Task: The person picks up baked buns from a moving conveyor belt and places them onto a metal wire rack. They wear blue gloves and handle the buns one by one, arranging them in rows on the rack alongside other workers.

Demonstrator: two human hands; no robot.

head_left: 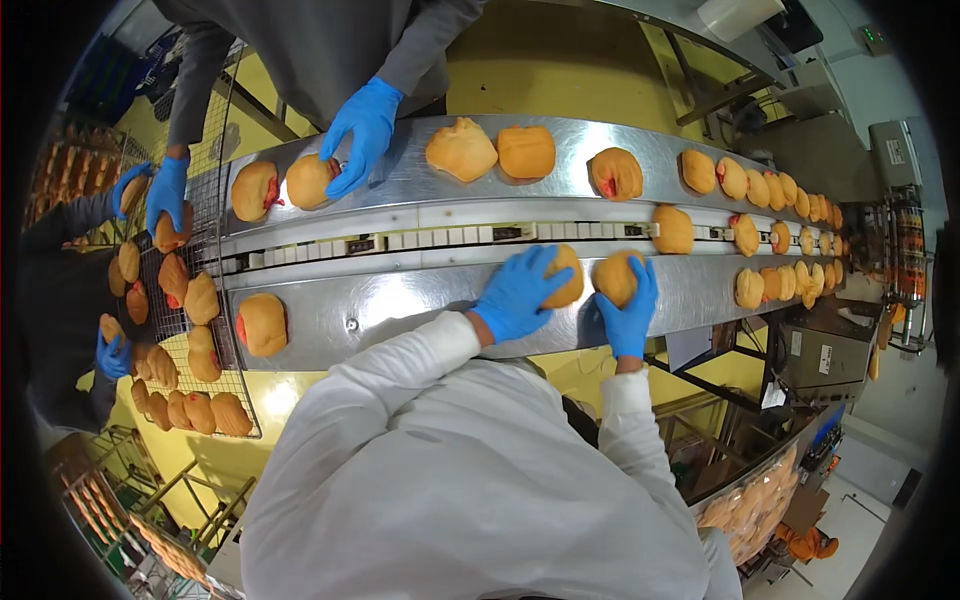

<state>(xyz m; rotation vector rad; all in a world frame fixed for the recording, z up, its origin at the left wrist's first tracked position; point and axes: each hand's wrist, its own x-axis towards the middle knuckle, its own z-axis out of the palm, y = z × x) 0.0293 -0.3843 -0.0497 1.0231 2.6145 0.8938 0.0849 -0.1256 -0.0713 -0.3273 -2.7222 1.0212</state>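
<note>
Wht lbl (825, 359) R of held bun (615, 278)

A long, shiny steel bench (395, 297) is split lengthwise by a white segmented conveyor chain (435, 241). Rounded golden-brown bread buns (527, 152), some with red patches, lie along both steel sides, crowding toward the right end; others sit over the chain.

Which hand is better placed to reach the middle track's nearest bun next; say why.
Right, probably: the right hand is nearer the track bun, which lies beyond it and slightly rightward. The left hand is farther left. Neither looks free; the left grips one bun, the right another.
</note>
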